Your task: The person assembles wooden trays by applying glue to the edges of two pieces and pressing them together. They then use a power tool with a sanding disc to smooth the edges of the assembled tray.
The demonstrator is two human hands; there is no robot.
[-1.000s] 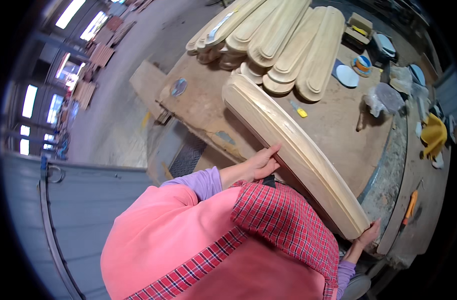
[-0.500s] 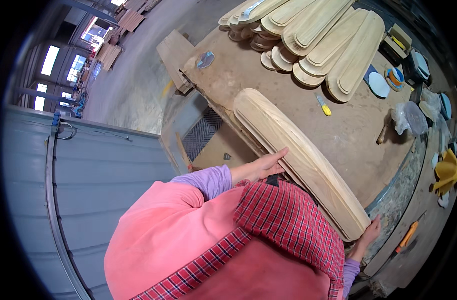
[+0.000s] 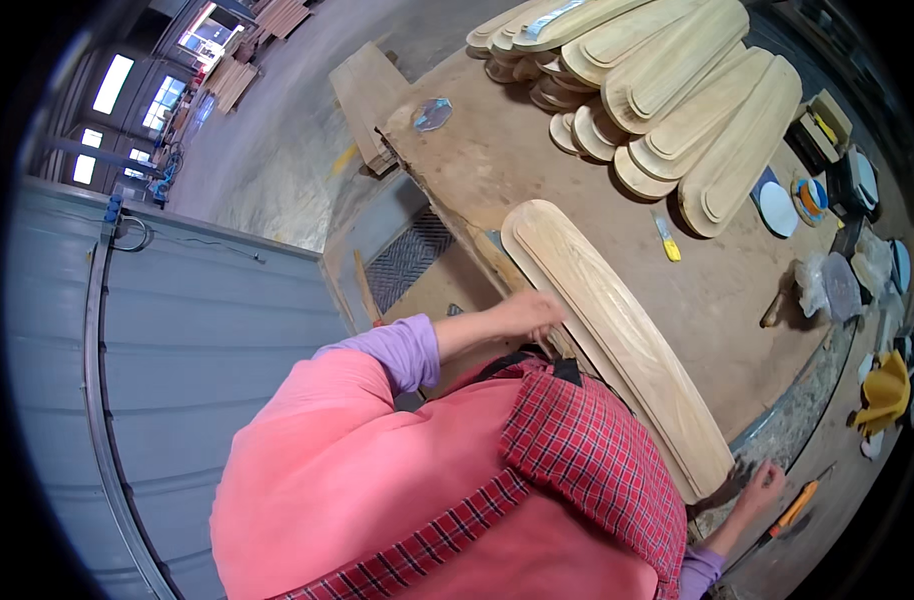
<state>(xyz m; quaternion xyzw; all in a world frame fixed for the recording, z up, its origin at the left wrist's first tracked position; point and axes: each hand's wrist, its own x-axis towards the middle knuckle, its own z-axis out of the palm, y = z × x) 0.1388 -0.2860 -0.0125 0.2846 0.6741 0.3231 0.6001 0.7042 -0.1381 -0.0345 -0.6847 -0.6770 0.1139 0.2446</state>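
Head view: I find the left hand (image 3: 537, 314) at the near edge of the table (image 3: 742, 310), fingers curled beside the board (image 3: 617, 340); I cannot tell whether they pinch it. The right hand (image 3: 762, 490) is at the table's near right corner, apart from the board, fingers loosely bent, with nothing visible in them.

The board rests along the table's near edge. I judge that the table carries its weight, which would account for such light handling, and that this position suits the reach of both hands. Its long axis runs roughly with that edge: one rounded end points to the table's far left, the other to its near right corner. The apron (image 3: 587, 430) hides from me any overhang.

Outward, the stack (image 3: 682, 70) fans over the table's far side, set back, I judge, to give the board room. The knife (image 3: 671, 249) lies mid-table, yellow handle nearward.
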